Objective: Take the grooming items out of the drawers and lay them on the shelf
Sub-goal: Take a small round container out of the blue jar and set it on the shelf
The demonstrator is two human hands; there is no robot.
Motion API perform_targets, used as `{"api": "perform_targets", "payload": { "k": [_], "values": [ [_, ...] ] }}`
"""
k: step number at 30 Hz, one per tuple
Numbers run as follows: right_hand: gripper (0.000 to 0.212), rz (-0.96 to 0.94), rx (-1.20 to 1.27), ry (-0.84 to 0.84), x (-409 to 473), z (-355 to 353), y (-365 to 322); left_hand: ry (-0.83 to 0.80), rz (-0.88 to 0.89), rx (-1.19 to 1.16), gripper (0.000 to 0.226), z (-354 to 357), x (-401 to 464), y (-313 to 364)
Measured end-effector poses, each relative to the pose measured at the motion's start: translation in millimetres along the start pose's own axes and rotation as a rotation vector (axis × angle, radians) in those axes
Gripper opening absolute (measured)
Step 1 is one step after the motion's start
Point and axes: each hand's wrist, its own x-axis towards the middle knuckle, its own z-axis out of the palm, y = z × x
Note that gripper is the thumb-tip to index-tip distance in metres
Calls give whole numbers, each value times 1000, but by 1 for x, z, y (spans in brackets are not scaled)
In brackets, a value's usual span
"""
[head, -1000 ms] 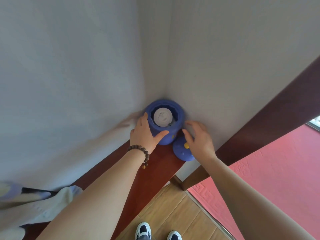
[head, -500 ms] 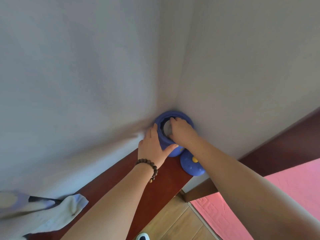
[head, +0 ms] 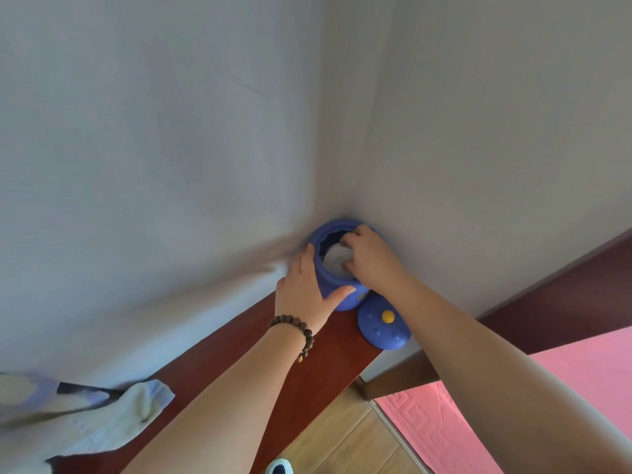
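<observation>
A blue jar (head: 328, 278) stands in the wall corner at the far end of a dark red wooden shelf (head: 307, 367). Inside its mouth lies a round white item (head: 337, 260). My left hand (head: 304, 289) wraps the jar's left side, thumb across its front. My right hand (head: 367, 258) reaches into the jar's mouth from the right, its fingertips on the white item. The jar's blue lid (head: 383, 328) with a yellow knob lies on the shelf just right of the jar.
A white cloth (head: 102, 419) lies on the shelf at the lower left. Two pale walls meet behind the jar. A dark wooden rail (head: 564, 285) runs up to the right over pink floor matting (head: 444, 429). Wooden floor and a shoe show below.
My right hand went from beside the lid into the jar's mouth and now has its fingers around the white item. My left hand has kept its hold on the jar. The view tilted upward.
</observation>
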Motion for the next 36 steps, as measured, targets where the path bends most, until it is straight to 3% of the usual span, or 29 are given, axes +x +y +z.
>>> {"api": "perform_targets", "payload": {
  "k": [6,11,22,29,36],
  "values": [
    [32,-25,-11,59,-4,2,-4,-4,-7,13,101,0,0,0],
    [27,-23,-57,1,-8,-3,-6,-18,-38,72,101,-2,-1,2],
    [22,-151,240,326,-74,-41,-36,70,-107,321,86,-33,-45,-3],
    [25,-284,381,161,-104,7,-90,126,-342,355,77,-59,-129,-47],
    [21,-443,412,-108,-143,81,-167,192,-574,392,73,-86,-223,-101]
  ]
}}
